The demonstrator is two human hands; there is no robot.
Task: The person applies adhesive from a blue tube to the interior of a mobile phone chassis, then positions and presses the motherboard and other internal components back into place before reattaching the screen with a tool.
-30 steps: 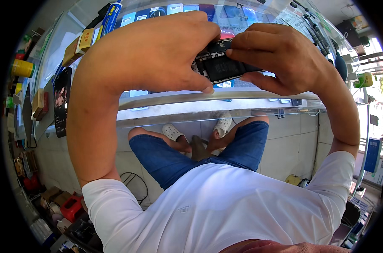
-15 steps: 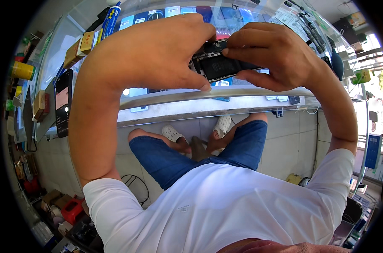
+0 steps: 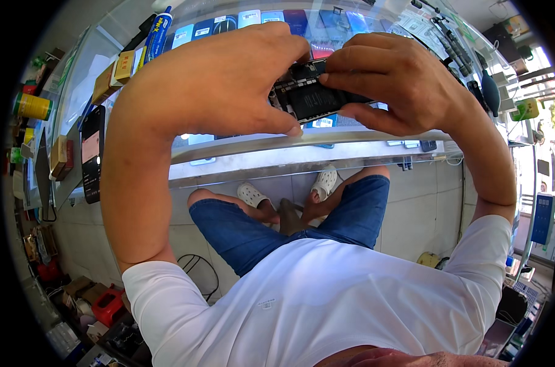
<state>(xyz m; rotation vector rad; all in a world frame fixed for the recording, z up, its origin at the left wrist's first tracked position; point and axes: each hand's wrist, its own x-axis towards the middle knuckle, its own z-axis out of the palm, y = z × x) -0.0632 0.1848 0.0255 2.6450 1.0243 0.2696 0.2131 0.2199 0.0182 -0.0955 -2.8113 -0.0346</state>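
An opened smartphone (image 3: 315, 101), its back off and its black battery and circuit board bare, is held above the glass counter's near edge. My left hand (image 3: 244, 79) grips its left end, thumb along the near edge and fingers curled behind the far edge. On the other end rests my right hand (image 3: 390, 79), closed round the phone's right part. The right thumb is at the near edge, and a fingertip presses on the board close to the battery's upper corner. Whether a small part sits under that fingertip is hidden.
Several boxed phones lie under the glass counter (image 3: 277, 150). At the left are a blue glue tube (image 3: 158, 35), small yellow boxes (image 3: 124, 66) and a black smartphone (image 3: 93, 153). A dark blower bulb (image 3: 489, 93) and black tools stand at the right.
The opened phone and my left hand have shifted slightly to the left. Both hands keep their hold, and the right fingertip stays on the board.
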